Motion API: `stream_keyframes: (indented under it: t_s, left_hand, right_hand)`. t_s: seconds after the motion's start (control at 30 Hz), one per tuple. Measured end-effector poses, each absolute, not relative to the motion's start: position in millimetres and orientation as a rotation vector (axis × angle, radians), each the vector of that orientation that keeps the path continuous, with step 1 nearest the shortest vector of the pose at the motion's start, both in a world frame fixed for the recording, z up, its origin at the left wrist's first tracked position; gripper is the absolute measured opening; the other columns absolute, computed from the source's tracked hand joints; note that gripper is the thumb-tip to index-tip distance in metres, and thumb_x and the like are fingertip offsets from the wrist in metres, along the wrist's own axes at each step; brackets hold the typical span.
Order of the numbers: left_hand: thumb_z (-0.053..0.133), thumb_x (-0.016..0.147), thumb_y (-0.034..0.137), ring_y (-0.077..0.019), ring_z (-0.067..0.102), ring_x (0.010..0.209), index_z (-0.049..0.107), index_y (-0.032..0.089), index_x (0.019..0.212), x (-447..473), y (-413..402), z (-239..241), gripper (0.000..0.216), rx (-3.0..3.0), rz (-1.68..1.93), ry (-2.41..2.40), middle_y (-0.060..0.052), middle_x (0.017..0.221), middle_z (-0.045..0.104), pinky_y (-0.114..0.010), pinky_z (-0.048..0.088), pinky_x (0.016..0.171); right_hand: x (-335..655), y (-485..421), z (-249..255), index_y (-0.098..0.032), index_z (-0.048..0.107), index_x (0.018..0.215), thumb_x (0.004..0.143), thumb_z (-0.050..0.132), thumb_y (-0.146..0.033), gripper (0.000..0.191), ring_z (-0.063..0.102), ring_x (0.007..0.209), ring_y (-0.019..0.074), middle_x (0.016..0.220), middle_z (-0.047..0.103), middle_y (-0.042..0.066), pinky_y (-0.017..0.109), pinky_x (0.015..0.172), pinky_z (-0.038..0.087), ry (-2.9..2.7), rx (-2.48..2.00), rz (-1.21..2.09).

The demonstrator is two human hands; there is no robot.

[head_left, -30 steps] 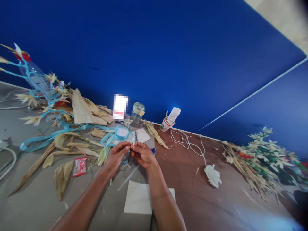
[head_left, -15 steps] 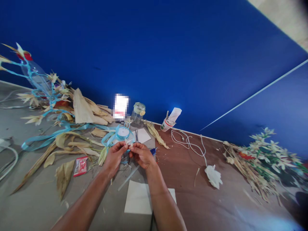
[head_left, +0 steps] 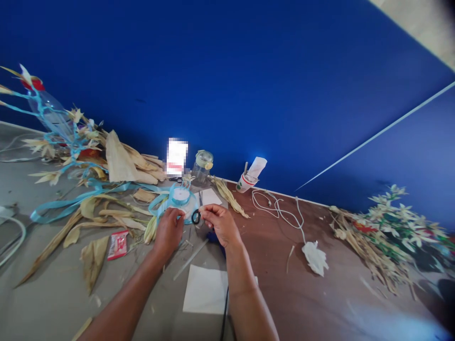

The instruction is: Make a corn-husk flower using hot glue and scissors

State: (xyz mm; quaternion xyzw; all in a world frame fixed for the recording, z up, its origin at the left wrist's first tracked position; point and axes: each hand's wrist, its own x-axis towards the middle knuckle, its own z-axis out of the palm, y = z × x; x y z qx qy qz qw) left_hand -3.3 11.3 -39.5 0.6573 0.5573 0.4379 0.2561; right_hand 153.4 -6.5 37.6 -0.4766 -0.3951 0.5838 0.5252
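My left hand (head_left: pixel 169 231) is closed, its thumb and fingertips pinched together just in front of a spool of light blue ribbon (head_left: pixel 180 195). What lies in that pinch is too small to make out. My right hand (head_left: pixel 221 223) has its thumb and forefinger closed on a pair of scissors (head_left: pixel 195 217). One black finger loop shows left of the fingertips, while the other is covered by my fingers. The blades point away toward a white paper (head_left: pixel 209 197). Pale green corn husk (head_left: pixel 151 230) lies beside my left wrist.
Dried husks (head_left: pixel 94 259) and a red packet (head_left: pixel 117 245) lie left. White paper (head_left: pixel 205 290) is between my forearms. A clear jar (head_left: pixel 203 166), a paper cup (head_left: pixel 246 182) and a white cable (head_left: pixel 273 208) are along the blue wall. Husk flowers (head_left: pixel 394 222) stand right.
My hands have come apart from a shared pinch on a small whitish piece. My right hand has moved slightly right and up to the scissors, and their black loop now shows.
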Motion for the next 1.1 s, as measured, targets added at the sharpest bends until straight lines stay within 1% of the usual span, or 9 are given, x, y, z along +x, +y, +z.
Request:
stream_keyframes:
  t_s: [0.17,0.27,0.37,0.53,0.63,0.73,0.87,1.03,1.1]
  left_hand:
    - [0.052,0.076,0.024,-0.0249,0.055,0.079,0.063,0.021,0.078,-1.6,10.9,-36.8,0.012,1.755,1.27,1.484,-0.008,0.084,0.058,-0.037,0.042,0.074]
    - [0.055,0.075,0.028,-0.0202,0.052,0.069,0.064,0.022,0.079,-2.5,7.7,-26.3,0.012,1.635,1.363,1.468,-0.006,0.081,0.058,-0.033,0.043,0.069]
    - [0.058,0.077,0.036,-0.0165,0.05,0.065,0.065,0.022,0.079,-4.8,3.6,-13.4,0.016,1.435,1.422,1.374,-0.001,0.071,0.057,-0.028,0.04,0.061]
    - [0.055,0.08,0.047,-0.0117,0.048,0.055,0.067,0.02,0.088,-5.1,-1.6,1.0,0.031,1.172,1.313,1.066,0.0,0.069,0.059,-0.026,0.039,0.055]
    - [0.065,0.071,0.052,-0.0107,0.046,0.051,0.067,0.019,0.089,-2.1,-3.8,6.7,0.037,1.089,1.181,0.996,0.001,0.065,0.058,-0.024,0.036,0.05]
    - [0.07,0.066,0.05,-0.0101,0.043,0.051,0.066,0.018,0.081,0.5,-5.6,10.9,0.036,1.065,1.084,0.961,0.003,0.058,0.054,-0.023,0.032,0.049]
    - [0.071,0.066,0.045,-0.0086,0.039,0.049,0.062,0.017,0.067,1.4,-5.3,8.7,0.03,1.071,1.095,0.937,0.004,0.052,0.048,-0.022,0.029,0.048]
    - [0.068,0.069,0.042,-0.0081,0.042,0.049,0.064,0.017,0.074,1.0,-0.9,-3.7,0.026,0.967,1.238,1.023,0.004,0.056,0.052,-0.021,0.033,0.049]
    - [0.068,0.07,0.042,-0.0077,0.044,0.05,0.064,0.016,0.076,1.1,0.6,-7.4,0.026,0.936,1.272,1.057,0.004,0.059,0.054,-0.021,0.034,0.05]
  right_hand:
    - [156.2,-13.8,49.8,-0.016,0.067,0.079,0.064,0.072,-0.028,0.02,0.037,0.046,0.0056,0.058,0.058,-0.003,0.02,0.044,0.026,-1.071,-1.175,1.337]
    - [156.8,-16.8,50.4,-0.017,0.066,0.083,0.066,0.07,-0.026,0.019,0.042,0.05,0.007,0.062,0.058,-0.003,0.02,0.047,0.031,-1.137,-1.19,1.307]
    - [155.9,-17.7,47.5,-0.017,0.066,0.086,0.069,0.068,-0.024,0.019,0.05,0.058,0.0096,0.068,0.059,-0.002,0.022,0.055,0.038,-1.225,-1.228,1.257]
    - [151.5,-17.2,41.6,-0.019,0.062,0.101,0.072,0.063,-0.019,0.029,0.051,0.059,0.0103,0.067,0.056,-0.004,0.023,0.057,0.039,-1.407,-1.343,1.145]
    - [149.1,-18.1,39.3,-0.021,0.058,0.111,0.074,0.062,-0.019,0.037,0.05,0.058,0.0105,0.067,0.056,-0.005,0.023,0.057,0.038,-1.484,-1.382,1.109]
    - [146.8,-19.7,39.3,-0.022,0.056,0.116,0.076,0.061,-0.019,0.041,0.05,0.058,0.0111,0.067,0.057,-0.005,0.024,0.057,0.038,-1.524,-1.386,1.088]
    - [145.1,-21.1,44.1,-0.023,0.057,0.117,0.074,0.062,-0.017,0.043,0.052,0.059,0.0122,0.069,0.058,-0.004,0.025,0.058,0.039,-1.559,-1.432,1.052]
    - [163.8,-22.1,56.9,-0.02,0.061,0.109,0.076,0.059,-0.02,0.033,0.053,0.057,0.0111,0.077,0.062,-0.002,0.025,0.061,0.041,-1.628,-1.612,0.906]
    - [178.6,-24.5,59.2,-0.02,0.064,0.105,0.077,0.058,-0.023,0.029,0.055,0.061,0.0121,0.078,0.063,-0.001,0.026,0.064,0.042,-1.696,-1.692,0.829]
